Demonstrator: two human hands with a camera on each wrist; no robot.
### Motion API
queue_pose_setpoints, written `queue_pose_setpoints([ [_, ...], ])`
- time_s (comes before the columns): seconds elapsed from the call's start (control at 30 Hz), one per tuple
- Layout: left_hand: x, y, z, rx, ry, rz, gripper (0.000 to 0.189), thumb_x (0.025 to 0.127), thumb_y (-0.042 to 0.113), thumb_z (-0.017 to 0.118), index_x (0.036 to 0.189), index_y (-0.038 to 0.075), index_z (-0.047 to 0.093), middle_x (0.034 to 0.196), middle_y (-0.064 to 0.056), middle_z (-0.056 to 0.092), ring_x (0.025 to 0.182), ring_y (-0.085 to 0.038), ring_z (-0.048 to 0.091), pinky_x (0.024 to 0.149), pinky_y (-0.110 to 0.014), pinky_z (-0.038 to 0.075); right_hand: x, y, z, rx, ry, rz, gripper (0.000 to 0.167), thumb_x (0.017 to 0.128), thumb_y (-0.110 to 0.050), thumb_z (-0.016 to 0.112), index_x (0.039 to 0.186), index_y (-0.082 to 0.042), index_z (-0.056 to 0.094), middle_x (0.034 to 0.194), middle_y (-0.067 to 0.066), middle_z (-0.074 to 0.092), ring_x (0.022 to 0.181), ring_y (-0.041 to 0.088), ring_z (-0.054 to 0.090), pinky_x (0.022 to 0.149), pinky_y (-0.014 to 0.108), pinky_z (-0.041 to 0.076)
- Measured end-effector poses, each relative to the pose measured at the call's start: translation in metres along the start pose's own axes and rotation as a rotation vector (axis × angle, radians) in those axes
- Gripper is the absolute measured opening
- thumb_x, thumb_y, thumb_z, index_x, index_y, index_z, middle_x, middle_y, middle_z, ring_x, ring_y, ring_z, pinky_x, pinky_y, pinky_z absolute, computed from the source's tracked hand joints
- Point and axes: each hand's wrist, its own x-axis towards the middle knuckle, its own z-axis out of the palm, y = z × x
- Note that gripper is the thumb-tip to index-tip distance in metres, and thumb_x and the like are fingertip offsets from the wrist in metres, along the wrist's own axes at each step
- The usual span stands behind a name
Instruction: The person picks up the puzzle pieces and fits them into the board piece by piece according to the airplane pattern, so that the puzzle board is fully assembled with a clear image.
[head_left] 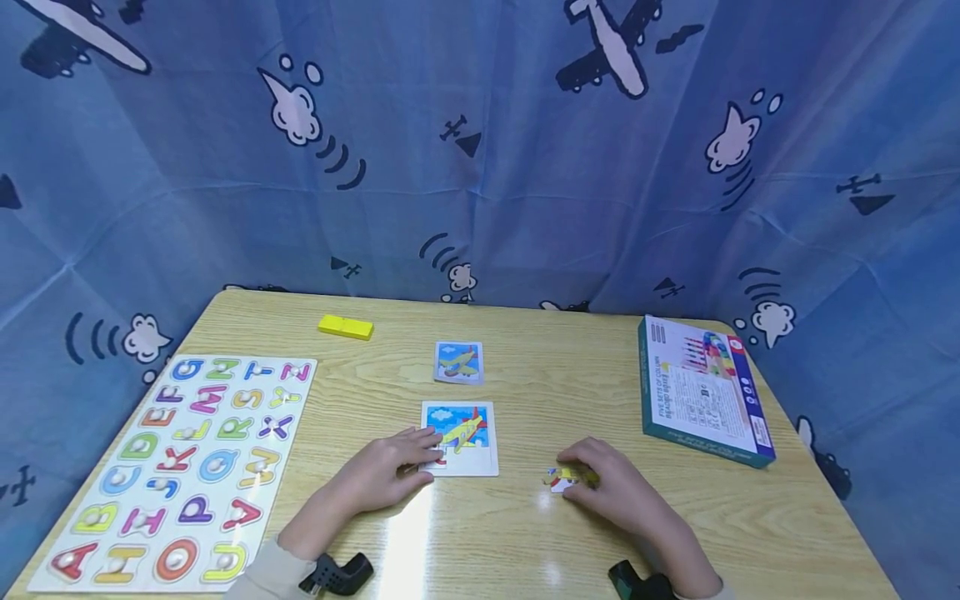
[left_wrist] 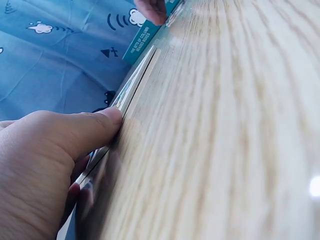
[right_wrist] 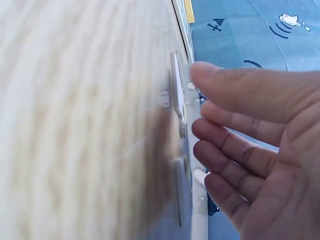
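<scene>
A small jigsaw puzzle [head_left: 480, 429] in a white frame shows a yellow airplane on blue sky, with bare white along its lower part. My left hand [head_left: 386, 471] rests on its left side, fingers extended over the edge. In the left wrist view the thumb lies against the side of the puzzle board [left_wrist: 137, 80]. Over loose puzzle pieces [head_left: 558, 477] to the right, my right hand [head_left: 607, 483] hovers with its fingers loosely bent. The right wrist view has a puzzle piece [right_wrist: 177, 90] near the thumb; it lies on the table, apart from the fingertips.
Behind the puzzle lies a small airplane picture card [head_left: 458, 363]. A yellow block [head_left: 345, 327] is at the back left. An alphabet board [head_left: 176, 475] covers the left side of the table [head_left: 540, 358]. A boxed bead set [head_left: 705, 392] lies at the right. A blue curtain [head_left: 525, 208] hangs behind.
</scene>
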Motion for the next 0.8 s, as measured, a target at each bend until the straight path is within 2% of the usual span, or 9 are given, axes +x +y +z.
queue_pose_setpoints([
  [0.3,0.0,0.0016,-0.001,-0.035,-0.004,-0.032,0.033,0.089,0.031,0.065,0.118,0.016,0.068,0.134,0.001,0.057,0.13,-0.021,0.049,0.108,-0.039,0.041,-0.0005,0.0038,-0.0008,-0.039,-0.021,-0.001,0.027,0.079,-0.023,0.076,0.104,-0.019,0.067,0.106,-0.008,0.058,0.103,0.015,0.054,0.087,0.039,0.051],
  [0.6,-0.0001,0.0015,-0.0004,-0.046,-0.012,-0.047,0.033,0.089,0.031,0.065,0.119,0.017,0.068,0.135,0.002,0.057,0.13,-0.02,0.048,0.108,-0.039,0.042,0.0,0.0074,0.0044,-0.042,0.01,-0.016,0.02,0.079,-0.021,0.076,0.096,-0.021,0.066,0.102,-0.01,0.058,0.1,0.014,0.053,0.085,0.038,0.05],
  [0.8,-0.0002,0.0019,-0.0005,-0.05,-0.015,-0.051,0.033,0.089,0.03,0.066,0.119,0.016,0.068,0.135,0.003,0.056,0.131,-0.02,0.047,0.108,-0.039,0.042,0.0014,0.0062,0.0072,-0.022,0.044,-0.009,0.021,0.08,-0.018,0.075,0.098,-0.021,0.063,0.1,-0.011,0.059,0.096,0.01,0.055,0.082,0.032,0.051],
])
